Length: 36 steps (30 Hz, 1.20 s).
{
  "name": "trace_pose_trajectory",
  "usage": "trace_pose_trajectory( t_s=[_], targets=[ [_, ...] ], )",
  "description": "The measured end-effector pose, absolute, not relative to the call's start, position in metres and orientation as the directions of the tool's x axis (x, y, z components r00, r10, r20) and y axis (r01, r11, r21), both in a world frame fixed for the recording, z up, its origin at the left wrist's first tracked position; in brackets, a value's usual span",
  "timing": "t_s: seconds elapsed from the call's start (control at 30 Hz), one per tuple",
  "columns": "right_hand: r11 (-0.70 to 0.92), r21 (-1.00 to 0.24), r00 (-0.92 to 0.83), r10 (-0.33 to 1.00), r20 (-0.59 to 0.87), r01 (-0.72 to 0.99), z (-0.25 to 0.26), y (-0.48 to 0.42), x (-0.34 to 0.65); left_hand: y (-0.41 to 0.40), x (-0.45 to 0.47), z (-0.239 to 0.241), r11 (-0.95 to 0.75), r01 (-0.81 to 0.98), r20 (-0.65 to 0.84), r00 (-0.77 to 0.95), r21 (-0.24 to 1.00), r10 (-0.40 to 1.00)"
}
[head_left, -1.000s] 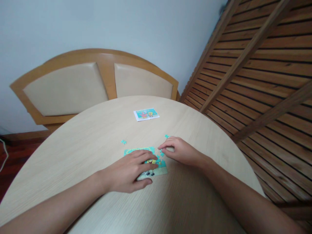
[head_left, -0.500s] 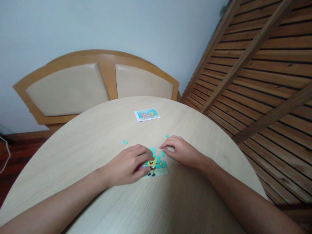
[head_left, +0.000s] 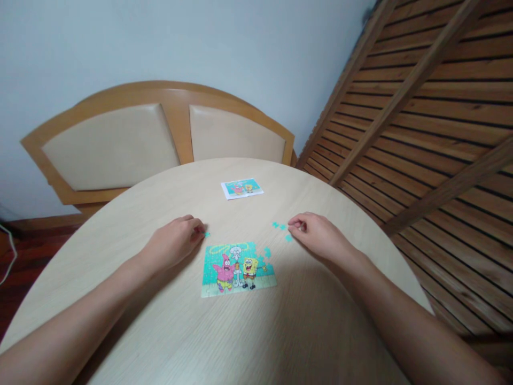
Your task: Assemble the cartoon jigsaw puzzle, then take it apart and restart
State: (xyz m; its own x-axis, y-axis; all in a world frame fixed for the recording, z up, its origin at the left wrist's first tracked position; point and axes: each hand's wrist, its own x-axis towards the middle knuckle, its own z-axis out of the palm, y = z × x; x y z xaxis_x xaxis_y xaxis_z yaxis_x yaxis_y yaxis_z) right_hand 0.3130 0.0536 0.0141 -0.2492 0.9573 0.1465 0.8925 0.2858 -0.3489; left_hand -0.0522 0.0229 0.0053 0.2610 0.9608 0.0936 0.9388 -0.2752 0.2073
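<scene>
There are two grips (head_left: 174, 241) (head_left: 320, 235), one puzzle (head_left: 226, 272), one picture sheet (head_left: 242, 189) and one table (head_left: 240, 342).

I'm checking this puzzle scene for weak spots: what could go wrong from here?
1. The puzzle has a ragged gap at its upper right, so a brush from the right hand might push edge pieces out of line.
2. The loose pieces by that hand all look turquoise, so one could be tried in the wrong spot.
3. Another small piece is at the left hand's fingertips, and might get nudged away.
</scene>
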Motion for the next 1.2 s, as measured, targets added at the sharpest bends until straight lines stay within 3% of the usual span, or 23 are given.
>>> trace_pose_trajectory(
  t_s=[0.37, 0.63, 0.83, 1.2],
  targets=[
    [0.29, -0.346, -0.269, 0.957, 0.11, 0.892, 0.014, 0.05, 0.307, 0.018, -0.043, 0.011, -0.247, 0.934, 0.086, 0.233, 0.259, 0.969],
    [0.299, -0.331, -0.279, 0.954, 0.108, 0.895, 0.013, 0.051, 0.31, 0.009, -0.023, 0.018, -0.338, 0.823, 0.172, 0.292, 0.456, 0.941],
    [0.266, -0.356, -0.272, 0.962, 0.034, 0.896, 0.018, 0.05, 0.315, 0.001, -0.009, 0.014, -0.413, 0.769, 0.207, 0.358, 0.487, 0.911],
    [0.332, -0.333, -0.307, 0.943, 0.126, 0.882, 0.008, 0.051, 0.305, 0.023, -0.025, -0.001, -0.292, 0.803, 0.184, 0.229, 0.519, 0.956]
  ],
)
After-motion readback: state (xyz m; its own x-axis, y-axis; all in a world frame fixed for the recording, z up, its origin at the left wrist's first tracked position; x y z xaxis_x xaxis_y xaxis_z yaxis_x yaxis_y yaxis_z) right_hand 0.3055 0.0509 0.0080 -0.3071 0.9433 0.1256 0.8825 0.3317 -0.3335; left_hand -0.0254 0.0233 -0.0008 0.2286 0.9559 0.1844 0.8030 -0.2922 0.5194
